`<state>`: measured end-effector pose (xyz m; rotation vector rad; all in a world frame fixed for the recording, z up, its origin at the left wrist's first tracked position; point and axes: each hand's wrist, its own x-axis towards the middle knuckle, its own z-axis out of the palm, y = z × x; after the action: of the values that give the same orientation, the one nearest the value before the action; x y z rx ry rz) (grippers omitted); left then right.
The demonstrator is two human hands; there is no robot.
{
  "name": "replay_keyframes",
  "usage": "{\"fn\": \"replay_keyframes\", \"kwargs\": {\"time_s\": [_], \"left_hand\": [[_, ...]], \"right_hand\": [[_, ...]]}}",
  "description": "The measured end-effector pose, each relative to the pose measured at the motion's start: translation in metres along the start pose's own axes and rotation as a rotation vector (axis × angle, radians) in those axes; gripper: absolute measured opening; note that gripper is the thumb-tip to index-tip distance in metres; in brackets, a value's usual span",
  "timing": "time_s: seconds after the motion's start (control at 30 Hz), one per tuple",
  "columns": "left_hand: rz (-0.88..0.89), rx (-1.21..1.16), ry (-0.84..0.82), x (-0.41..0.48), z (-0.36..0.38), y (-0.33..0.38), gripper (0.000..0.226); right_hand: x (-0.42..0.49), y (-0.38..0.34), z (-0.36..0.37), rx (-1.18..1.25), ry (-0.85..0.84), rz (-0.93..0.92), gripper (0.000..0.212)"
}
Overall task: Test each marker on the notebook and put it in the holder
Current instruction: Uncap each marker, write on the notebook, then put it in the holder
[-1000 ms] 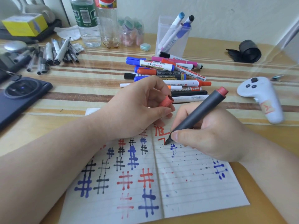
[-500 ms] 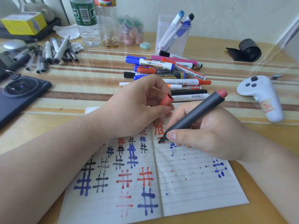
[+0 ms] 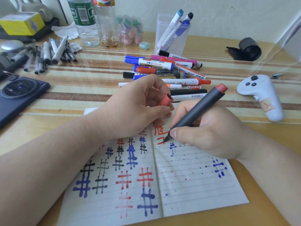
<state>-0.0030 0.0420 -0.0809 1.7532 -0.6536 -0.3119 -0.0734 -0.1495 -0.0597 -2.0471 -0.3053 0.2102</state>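
Filling most of the view was a tan table (image 3: 24,128) with a striped mat (image 3: 81,98) on it, and a pale wall (image 3: 228,17) stood behind. An open lined notebook (image 3: 195,185) lay on the near side, covered in blue, black and red hash marks. A dark phone (image 3: 19,97) lay at the far left and a white controller (image 3: 260,95) at the right. A pile of markers (image 3: 162,69) lay just past the notebook, and behind it stood the clear holder (image 3: 160,26) with a few markers inside. The right hand (image 3: 211,132) gripped a grey marker (image 3: 200,110), tilted, its tip touching the right page at some red lines. Just beside it, the left hand (image 3: 133,111) pinched the small red cap (image 3: 166,100) above the notebook's top edge.
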Motion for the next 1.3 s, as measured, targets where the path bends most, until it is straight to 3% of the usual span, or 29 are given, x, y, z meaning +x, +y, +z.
{"fn": "replay_keyframes", "kwargs": {"time_s": [0.13, 0.73, 1.07, 1.3], "left_hand": [[-0.001, -0.005, -0.009, 0.001, 0.000, -0.002, 0.024], [0.008, 0.010, -0.014, 0.001, -0.001, -0.003, 0.024], [0.004, -0.010, -0.009, 0.000, -0.001, -0.003, 0.023], [0.010, -0.002, -0.008, -0.002, 0.000, 0.000, 0.021]], "right_hand": [[-0.003, 0.001, -0.001, 0.113, -0.041, -0.047, 0.011], [-0.005, -0.005, -0.002, -0.028, -0.131, 0.005, 0.011], [-0.003, -0.003, -0.006, -0.124, -0.080, 0.019, 0.014], [0.004, 0.014, -0.011, 0.286, 0.176, -0.013, 0.011]]}}
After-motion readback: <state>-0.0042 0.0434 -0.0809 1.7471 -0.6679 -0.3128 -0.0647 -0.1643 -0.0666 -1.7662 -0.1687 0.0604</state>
